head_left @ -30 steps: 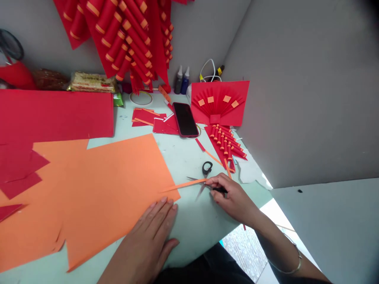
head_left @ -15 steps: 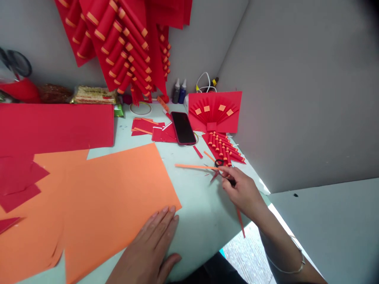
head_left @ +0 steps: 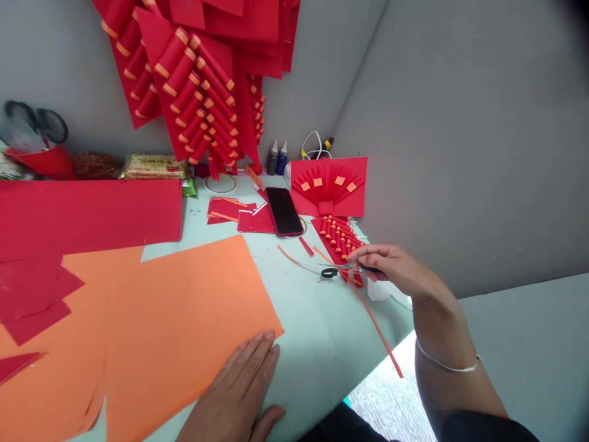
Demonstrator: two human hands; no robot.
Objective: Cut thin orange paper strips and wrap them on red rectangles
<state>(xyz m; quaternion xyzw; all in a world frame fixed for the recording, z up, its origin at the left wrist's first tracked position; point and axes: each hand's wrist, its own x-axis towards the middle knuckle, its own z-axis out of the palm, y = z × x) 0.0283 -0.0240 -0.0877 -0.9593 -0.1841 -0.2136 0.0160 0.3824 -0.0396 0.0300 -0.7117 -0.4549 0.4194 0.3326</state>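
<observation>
L hand (head_left: 235, 393) on paper sheet (head_left: 175, 307); scissors (head_left: 330, 272) to R, phone (head_left: 283, 210) behind them

A: The tally, please?
B: One phone (head_left: 283, 210), two bottles (head_left: 273, 158) (head_left: 282, 157), two scissors (head_left: 330, 272) (head_left: 39, 123), one fan card (head_left: 329, 184).
A: Hands?
B: Two: left hand (head_left: 239, 396), right hand (head_left: 391, 264).

Table (head_left: 313, 331): pale green top, set into a grey corner. Front left: large orange sheet (head_left: 175, 319), lying flat. Rear left: large red sheet (head_left: 87, 215), with red offcuts (head_left: 32, 294) in front of it. Centre rear: red paper pieces (head_left: 230, 212), just beside a dark phone (head_left: 283, 210). A tape ring (head_left: 221, 182) and two glue bottles (head_left: 277, 158) are near the wall. Right: red rolled-tube panel (head_left: 338, 236), flat. A thin orange strip (head_left: 294, 258) lies on bare table; a red strip (head_left: 377, 331) overhangs the front edge
</observation>
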